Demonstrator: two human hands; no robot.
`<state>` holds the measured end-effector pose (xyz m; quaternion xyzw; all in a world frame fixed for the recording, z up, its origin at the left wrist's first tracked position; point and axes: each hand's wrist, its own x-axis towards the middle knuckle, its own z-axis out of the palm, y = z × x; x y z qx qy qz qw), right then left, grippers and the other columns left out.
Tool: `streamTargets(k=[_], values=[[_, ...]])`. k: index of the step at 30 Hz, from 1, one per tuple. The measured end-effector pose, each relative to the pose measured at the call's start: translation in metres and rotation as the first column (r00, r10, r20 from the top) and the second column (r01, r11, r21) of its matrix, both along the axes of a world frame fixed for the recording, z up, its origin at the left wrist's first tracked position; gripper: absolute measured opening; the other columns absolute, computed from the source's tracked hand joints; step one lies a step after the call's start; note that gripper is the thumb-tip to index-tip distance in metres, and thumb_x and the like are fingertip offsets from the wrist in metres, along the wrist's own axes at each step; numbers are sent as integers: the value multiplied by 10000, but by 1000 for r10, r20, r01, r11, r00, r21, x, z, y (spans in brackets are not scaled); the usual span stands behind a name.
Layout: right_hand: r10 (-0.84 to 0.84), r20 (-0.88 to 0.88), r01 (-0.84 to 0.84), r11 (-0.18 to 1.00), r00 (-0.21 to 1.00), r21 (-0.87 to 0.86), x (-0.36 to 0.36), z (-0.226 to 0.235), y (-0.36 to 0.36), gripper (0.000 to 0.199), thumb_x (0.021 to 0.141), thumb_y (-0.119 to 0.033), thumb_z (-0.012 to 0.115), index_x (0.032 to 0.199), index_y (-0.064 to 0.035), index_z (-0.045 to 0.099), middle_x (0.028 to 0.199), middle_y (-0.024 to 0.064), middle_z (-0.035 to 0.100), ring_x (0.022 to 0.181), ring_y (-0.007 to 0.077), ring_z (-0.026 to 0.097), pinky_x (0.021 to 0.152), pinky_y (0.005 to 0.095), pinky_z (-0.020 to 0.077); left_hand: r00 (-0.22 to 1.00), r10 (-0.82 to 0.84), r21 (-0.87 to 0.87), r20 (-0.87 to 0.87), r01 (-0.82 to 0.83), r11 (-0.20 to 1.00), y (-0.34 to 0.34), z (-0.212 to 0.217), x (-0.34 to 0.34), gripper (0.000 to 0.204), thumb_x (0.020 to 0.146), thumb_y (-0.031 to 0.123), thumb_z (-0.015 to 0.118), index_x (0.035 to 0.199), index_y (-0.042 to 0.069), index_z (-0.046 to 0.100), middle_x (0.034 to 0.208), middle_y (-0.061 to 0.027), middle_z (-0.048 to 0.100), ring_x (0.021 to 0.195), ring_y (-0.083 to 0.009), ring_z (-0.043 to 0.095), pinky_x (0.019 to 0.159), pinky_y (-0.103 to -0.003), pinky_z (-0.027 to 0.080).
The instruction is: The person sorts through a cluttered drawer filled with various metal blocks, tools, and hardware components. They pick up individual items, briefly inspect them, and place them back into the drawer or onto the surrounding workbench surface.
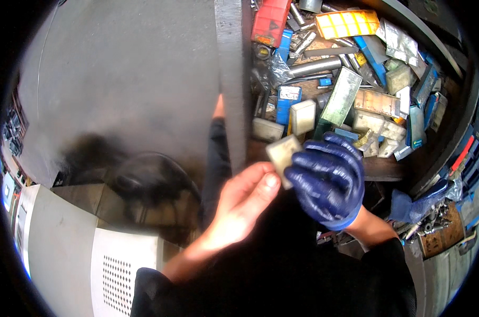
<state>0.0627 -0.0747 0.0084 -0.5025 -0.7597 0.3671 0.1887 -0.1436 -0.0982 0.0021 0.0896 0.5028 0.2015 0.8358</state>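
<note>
In the head view, a small box [283,157], flat, rectangular and cloudy yellowish-white with dingy marks, stands tilted between the hands, before the cluttered tabletop [384,170]. The bare left hand [243,202] pinches its lower left side between thumb and fingers; the blue-gloved right hand [328,179] curls narrow fingers against its right edge, whether gripping I cannot tell.
</note>
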Motion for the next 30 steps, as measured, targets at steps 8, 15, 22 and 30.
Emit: streamTargets(k=[8,15,22,30], values=[[-211,-57,195,957,976,-217,19,6,-12,535,808,-25,649,1337,37,601,1289,250,659,1157,405,668,1010,473,511,995,40,-88,-96,-48,995,7,0,5,191,1040,189,642,1051,4,688,925,26,680,852,-34,545,783,-203,442],[-216,-14,202,932,976,-300,10,6,-14,613,778,-99,811,1346,12,611,1255,202,686,1098,368,685,943,442,528,993,89,-90,-80,-96,991,1,-4,6,162,1015,135,673,1098,1,709,966,7,713,877,-38,587,808,-204,465],[-204,7,197,938,979,-286,9,5,-19,580,787,-59,778,1341,3,619,1250,199,688,1085,371,686,938,436,528,992,96,-81,-83,-103,991,3,-2,7,176,1014,128,671,1123,-4,712,993,-6,726,902,-49,611,841,-213,481],[-210,25,208,938,977,-276,14,4,-16,474,809,-15,741,1277,-5,664,1159,203,717,990,360,717,855,416,557,943,-118,29,-310,133,991,-3,0,10,161,983,142,710,1063,2,717,766,9,684,681,-50,578,624,-245,469]])
